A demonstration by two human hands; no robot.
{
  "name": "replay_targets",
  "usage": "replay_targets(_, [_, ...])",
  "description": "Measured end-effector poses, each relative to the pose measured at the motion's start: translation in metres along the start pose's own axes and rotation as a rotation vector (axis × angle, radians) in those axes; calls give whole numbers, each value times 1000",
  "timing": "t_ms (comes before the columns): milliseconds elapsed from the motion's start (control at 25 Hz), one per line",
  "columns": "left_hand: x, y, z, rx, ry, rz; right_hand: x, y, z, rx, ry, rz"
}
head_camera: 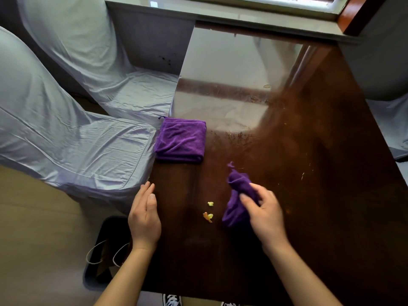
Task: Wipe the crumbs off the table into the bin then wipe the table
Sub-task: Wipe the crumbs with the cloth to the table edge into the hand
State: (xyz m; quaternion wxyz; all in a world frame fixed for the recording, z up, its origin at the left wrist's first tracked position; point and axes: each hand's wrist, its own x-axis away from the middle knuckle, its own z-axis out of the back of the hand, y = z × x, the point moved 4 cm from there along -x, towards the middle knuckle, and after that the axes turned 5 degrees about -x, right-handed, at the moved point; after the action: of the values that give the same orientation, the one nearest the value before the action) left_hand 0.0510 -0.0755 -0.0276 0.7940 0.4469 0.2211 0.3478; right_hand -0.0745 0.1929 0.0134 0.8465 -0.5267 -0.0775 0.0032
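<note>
**Sweeping the crumbs to the edge and into the bin**

Nearest us, our left hand [144, 217] is open and flat, holding nothing, set on edge along the left border of the surface [309, 173]. Directly below it on the floor stands the bin [103, 250], dark, with a bag inside; part of its mouth is hidden by the forearm. Our right hand [265, 213] is closed around a bunched purple cloth [236, 195], which touches the surface just right of the crumbs [208, 214]. The crumbs, a few yellow and orange pieces, lie between the two hands.

To do this step well, we judge the following:

1. Keep the cloth pressed flat so no piece slips under it.
2. Draw it leftward in one steady stroke, gathering all the pieces ahead of it.
3. Cup the left hand below the edge, over the bin, as a guide.
4. Slow near the edge; a fast stroke may scatter pieces onto the floor.

A second, folded cloth [181, 140] lies farther back at the left edge, beside a covered chair [77, 140].
</note>
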Motion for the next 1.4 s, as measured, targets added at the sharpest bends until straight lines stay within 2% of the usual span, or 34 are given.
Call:
replay_targets(160, [-10,-10,5,81,2,44,-2,29,35,353,60,-117])
replay_targets(280, [-21,-25,8,267,-37,173,11,21,4,497,80,-18])
replay_targets(360, [-23,-28,5,507,-70,291,18,7,-27,498,34,50])
replay_targets(440, [-25,-31,6,605,-61,337,28,-9,-62,482,-60,130])
replay_targets(600, [-27,-33,4,646,-111,361,44,-38,-113,360,-370,219])
replay_targets(640, [-27,-33,3,654,-125,369,38,-47,-114,307,-394,227])
replay_targets(720, [-29,-35,4,664,-137,388,16,-63,-107,248,-320,266])
replay_targets(800, [-30,-37,4,668,-141,402,-14,-76,-103,302,-275,297])
replay_targets(960, [-28,-41,2,693,-134,424,-37,-79,-137,595,-483,251])
replay_targets(1040, [-29,-42,2,691,-130,430,-28,-77,-148,701,-544,340])
replay_targets(1160, [-29,-46,2,658,-145,429,-2,-69,-145,756,-649,451])
replay_targets(1240, [-28,-47,2,664,-163,423,12,-61,-135,722,-731,413])
replay_targets(1320, [-27,-45,3,703,-190,435,11,-58,-116,551,-657,310])
replay_targets(1400, [-28,-44,6,726,-222,450,2,-53,-86,389,-480,208])
